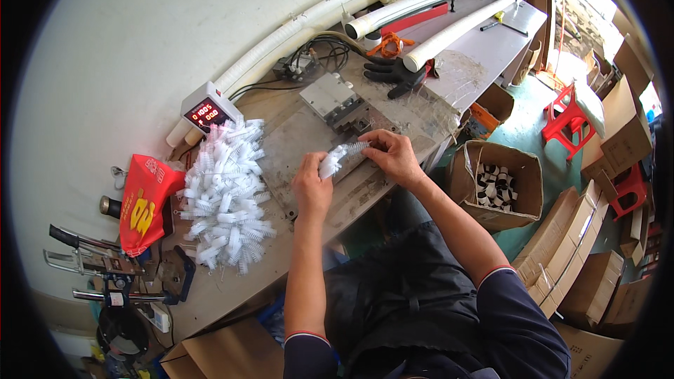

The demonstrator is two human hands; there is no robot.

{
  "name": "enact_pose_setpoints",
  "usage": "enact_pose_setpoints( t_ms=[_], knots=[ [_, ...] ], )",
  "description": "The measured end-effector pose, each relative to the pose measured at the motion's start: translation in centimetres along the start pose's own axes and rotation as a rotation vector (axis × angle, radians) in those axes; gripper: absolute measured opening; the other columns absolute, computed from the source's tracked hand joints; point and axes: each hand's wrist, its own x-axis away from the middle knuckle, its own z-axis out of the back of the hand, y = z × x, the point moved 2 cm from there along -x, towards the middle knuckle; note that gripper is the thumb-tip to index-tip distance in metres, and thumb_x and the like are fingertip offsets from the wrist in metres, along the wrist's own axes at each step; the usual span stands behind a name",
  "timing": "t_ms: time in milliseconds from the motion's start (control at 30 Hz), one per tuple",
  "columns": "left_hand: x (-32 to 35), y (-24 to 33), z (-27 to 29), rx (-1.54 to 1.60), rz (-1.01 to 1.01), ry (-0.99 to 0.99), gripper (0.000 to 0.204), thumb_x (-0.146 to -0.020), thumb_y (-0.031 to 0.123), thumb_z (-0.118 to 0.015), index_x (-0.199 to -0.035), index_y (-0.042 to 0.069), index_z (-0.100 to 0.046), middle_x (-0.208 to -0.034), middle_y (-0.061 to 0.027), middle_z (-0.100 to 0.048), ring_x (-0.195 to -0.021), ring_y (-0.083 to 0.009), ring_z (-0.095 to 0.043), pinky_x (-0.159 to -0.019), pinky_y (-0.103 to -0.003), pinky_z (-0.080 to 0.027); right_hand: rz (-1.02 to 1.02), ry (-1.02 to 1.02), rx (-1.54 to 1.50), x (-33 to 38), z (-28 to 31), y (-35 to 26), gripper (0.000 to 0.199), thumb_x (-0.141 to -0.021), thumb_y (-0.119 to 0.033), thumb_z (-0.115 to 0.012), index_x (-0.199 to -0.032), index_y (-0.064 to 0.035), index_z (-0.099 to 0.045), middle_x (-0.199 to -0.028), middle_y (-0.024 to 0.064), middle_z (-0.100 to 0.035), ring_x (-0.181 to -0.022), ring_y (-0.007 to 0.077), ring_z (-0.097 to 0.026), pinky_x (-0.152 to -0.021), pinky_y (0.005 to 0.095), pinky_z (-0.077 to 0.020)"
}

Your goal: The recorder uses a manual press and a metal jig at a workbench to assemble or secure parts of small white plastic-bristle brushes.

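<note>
Small workshop, cluttered workbench [232,288], white foam tubes [449,31], cardboard boxes [593,238], digital counter [208,110]

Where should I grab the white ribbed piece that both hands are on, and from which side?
Take the white ribbed piece near its two ends, as the left hand and right hand do now. It lies lengthwise across the metal plate, so coming from the near bench edge probably clears the metal block behind it.

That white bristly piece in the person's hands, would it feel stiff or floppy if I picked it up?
The white bristly piece probably flexes: it bends slightly between the left hand and right hand. Likely light, since fingertips alone carry it. The pile of similar pieces looks tangled, so bristles may snag.
</note>
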Motion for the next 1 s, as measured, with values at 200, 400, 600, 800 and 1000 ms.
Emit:
enact_pose_setpoints(
  t_ms=[200, 400, 600, 800, 1000],
  knots=[
    [0.1, 0.6, -0.4, -0.008, -0.035, 0.041, 0.015, -0.085, 0.000, -0.071, -0.096, 0.008, -0.066, -0.090, -0.0091, -0.068, -0.077, -0.0302, -0.068, -0.067, -0.038, -0.053, -0.052, -0.046, -0.128, 0.0, 0.5, 1.1, 0.024, -0.093, -0.002, -0.071, -0.117, -0.0021, -0.073, -0.087, -0.0008, -0.068, -0.072, 0.0053, -0.058, -0.066, 0.0218, -0.0484],
    [0.2, 1.3, -0.1, -0.126, -0.193, 0.033, 0.024, -0.077, -0.003, -0.072, -0.098, 0.009, -0.069, -0.092, -0.0081, -0.072, -0.086, -0.0319, -0.070, -0.073, -0.041, -0.055, -0.067, -0.129, -0.232, -0.2, 0.4, 0.9, 0.024, -0.093, 0.001, -0.071, -0.117, -0.0014, -0.073, -0.092, 0.0005, -0.071, -0.077, 0.0054, -0.061, -0.070, 0.0218, -0.0500],
    [0.3, 1.6, -0.3, -0.253, -0.246, -0.149, 0.031, -0.073, -0.003, -0.069, -0.100, 0.010, -0.064, -0.092, -0.0068, -0.070, -0.085, -0.0308, -0.066, -0.070, -0.042, -0.053, -0.050, -0.234, -0.141, -0.7, 0.4, 1.3, 0.030, -0.088, -0.001, -0.074, -0.118, -0.0021, -0.072, -0.091, 0.0018, -0.072, -0.085, 0.0063, -0.063, -0.076, 0.0228, -0.0508],
    [4.3, 2.2, 2.7, -0.205, -0.050, -0.034, 0.026, -0.082, -0.002, -0.067, -0.104, 0.008, -0.057, -0.090, -0.0103, -0.066, -0.083, -0.0337, -0.066, -0.070, -0.046, -0.053, -0.106, -0.196, -0.224, -0.3, -0.5, 0.7, 0.031, -0.091, -0.005, -0.071, -0.121, 0.0029, -0.068, -0.091, 0.0036, -0.071, -0.078, 0.0079, -0.063, -0.073, 0.0237, -0.0515],
    [12.3, 1.5, 12.1, -0.248, 0.152, 0.166, 0.016, -0.098, 0.010, -0.066, -0.113, 0.008, -0.059, -0.080, -0.0140, -0.068, -0.070, -0.0301, -0.069, -0.065, -0.041, -0.055, -0.098, -0.167, -0.109, -0.1, -0.6, 0.3, 0.025, -0.094, -0.008, -0.068, -0.117, 0.0032, -0.070, -0.084, 0.0021, -0.069, -0.073, 0.0071, -0.061, -0.068, 0.0229, -0.0499]
  ],
)
